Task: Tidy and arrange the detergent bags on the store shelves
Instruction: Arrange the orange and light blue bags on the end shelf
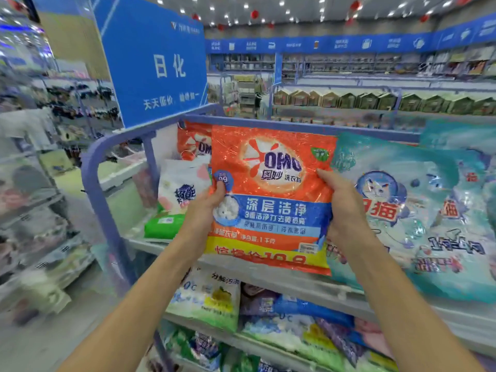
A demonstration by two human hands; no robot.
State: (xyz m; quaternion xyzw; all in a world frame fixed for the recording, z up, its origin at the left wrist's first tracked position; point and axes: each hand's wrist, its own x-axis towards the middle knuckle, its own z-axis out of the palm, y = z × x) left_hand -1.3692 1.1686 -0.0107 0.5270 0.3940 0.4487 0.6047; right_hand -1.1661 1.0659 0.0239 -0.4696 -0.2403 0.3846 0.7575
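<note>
An orange OMO detergent bag point(271, 189) stands upright at the front of the top shelf point(295, 280). My left hand point(206, 208) grips its left edge and my right hand point(341, 202) grips its right edge, thumbs on the front. Behind it on the left a second orange OMO bag point(194, 142) shows partly. A large teal bag with a cat picture point(418, 210) leans right beside it, touching its right edge. To the left stands a white bag with pink marks point(182, 186), with a green pack point(161, 224) lying below it.
A blue metal rail point(94, 170) frames the shelf's left end, with a blue hanging sign point(158, 68) above. The lower shelves hold several white, green and purple bags point(212, 299). An aisle floor point(67, 331) opens to the left. More store shelving stands far behind.
</note>
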